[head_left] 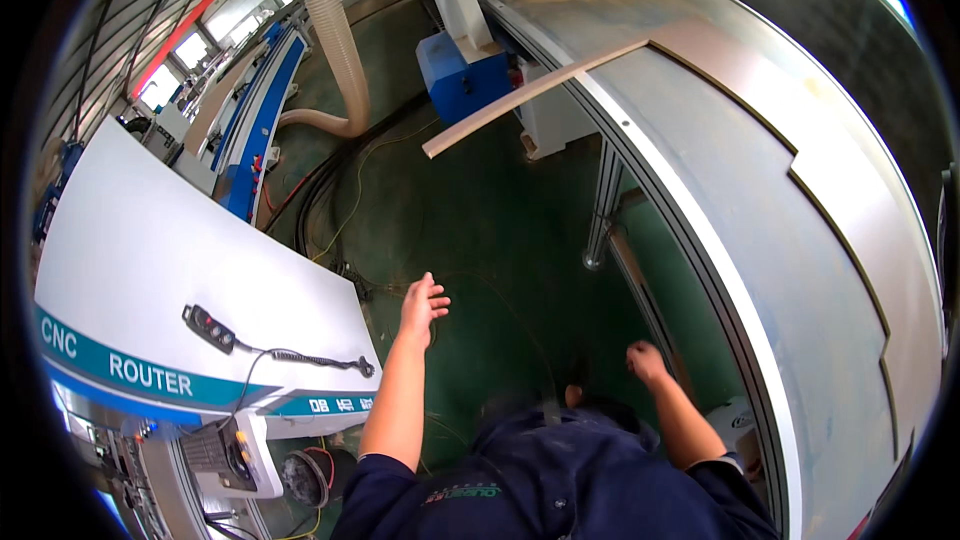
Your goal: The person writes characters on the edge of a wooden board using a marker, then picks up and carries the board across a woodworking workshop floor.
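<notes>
Wooden strip [530,97] ahead of left hand [419,307]; table [720,150] beside right hand [645,360].

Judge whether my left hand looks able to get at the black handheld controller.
Probably yes: the left hand looks empty, and nothing visible blocks the way to the black handheld controller on the white machine panel, though it may take a step or lean leftward.

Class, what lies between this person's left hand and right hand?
In the head view, dark green floor lies between the left hand and the right hand, with a faint thin line across it.
</notes>
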{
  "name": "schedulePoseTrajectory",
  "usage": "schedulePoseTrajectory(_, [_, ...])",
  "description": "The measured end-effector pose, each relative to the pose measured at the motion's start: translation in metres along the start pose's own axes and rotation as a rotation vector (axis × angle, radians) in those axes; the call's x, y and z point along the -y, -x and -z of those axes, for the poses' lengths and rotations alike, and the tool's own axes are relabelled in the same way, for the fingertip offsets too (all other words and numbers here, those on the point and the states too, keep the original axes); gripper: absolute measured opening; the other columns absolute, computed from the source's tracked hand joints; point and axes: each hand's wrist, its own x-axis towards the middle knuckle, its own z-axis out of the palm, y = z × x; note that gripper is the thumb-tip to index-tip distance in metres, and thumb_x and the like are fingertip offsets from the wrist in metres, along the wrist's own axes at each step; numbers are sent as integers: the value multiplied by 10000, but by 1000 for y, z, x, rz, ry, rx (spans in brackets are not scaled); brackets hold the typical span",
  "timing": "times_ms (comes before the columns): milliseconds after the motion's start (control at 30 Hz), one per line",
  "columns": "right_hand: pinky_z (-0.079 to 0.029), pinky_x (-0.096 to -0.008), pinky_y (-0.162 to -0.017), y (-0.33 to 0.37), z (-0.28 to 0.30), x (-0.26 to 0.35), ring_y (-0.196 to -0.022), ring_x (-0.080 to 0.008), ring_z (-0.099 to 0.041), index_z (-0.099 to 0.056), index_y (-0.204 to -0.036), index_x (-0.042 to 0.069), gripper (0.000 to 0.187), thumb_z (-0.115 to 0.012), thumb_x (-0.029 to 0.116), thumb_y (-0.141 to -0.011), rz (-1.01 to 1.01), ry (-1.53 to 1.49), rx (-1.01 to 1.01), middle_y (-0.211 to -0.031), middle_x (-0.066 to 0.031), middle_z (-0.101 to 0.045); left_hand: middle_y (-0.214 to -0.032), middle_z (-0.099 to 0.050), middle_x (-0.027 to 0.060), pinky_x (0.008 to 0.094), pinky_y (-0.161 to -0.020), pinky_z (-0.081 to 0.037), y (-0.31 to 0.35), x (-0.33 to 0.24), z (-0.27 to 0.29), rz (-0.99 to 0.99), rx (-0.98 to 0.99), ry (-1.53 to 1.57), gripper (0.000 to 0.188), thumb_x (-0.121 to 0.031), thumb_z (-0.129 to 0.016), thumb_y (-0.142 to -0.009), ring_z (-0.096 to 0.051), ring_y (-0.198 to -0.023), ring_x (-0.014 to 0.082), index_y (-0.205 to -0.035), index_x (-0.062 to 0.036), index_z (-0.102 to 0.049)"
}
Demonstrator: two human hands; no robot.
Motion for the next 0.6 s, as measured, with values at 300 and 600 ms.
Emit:
schedulePoseTrajectory(300, [-493,-267,-660,-74,-31,287,-712,-129,-610,-615,-1029,36,161,-564,159,-939,133,-473,173,-831,-53,-638,-950,-621,73,354,-715,-510,-180,-107,-25,79,99,245,639,-612,-551,-886,-607,-844,199,-1158,-34,-527])
schedulePoseTrajectory(600, [-509,-294,-693,-171,-147,423,-763,-136,-617,-568,-1124,62,286,-582,290,-952,107,-658,118,-925,-40,-635,-792,-690,52,294,-644,-529,-296,-135,-36,126,459,261,396,-478,-594,-926,-650,-692,148,-860,-93,-661])
